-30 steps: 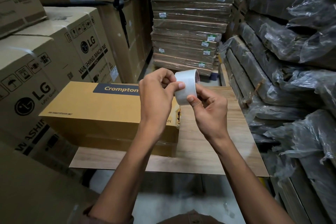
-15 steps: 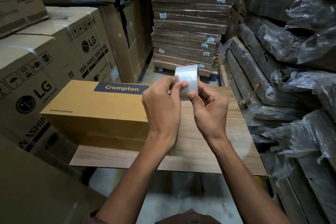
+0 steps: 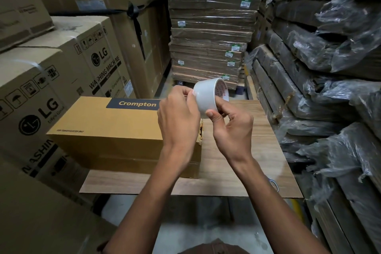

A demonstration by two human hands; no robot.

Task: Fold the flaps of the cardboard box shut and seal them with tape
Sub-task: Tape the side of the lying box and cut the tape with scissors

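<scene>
From the head view we see both hands raised above the wooden counter point(image 3: 243, 163), sharing a roll of tape point(image 3: 208, 97). The right hand point(image 3: 233, 130) holds the roll from below, its thumb pressed on the outer white surface and its fingers curled into the core, where red print shows on the inner ring. The left hand point(image 3: 179, 117) meets the roll at its left side, thumb and fingertips pinched together on the roll's outer face; we cannot tell whether a loose tape end lies between them.

Below and to the left of the hands, the cardboard box point(image 3: 115, 130) lies lengthwise on the counter, marked "Crompton" on a dark label on its top. Its right end, partly hidden behind the left wrist, shows a ragged edge.

Big LG washing machine cartons point(image 3: 61, 80) stand to the left, a stack of flat wrapped packs point(image 3: 210, 33) rises behind, and plastic-wrapped bundles point(image 3: 321, 57) are piled at the right.
</scene>
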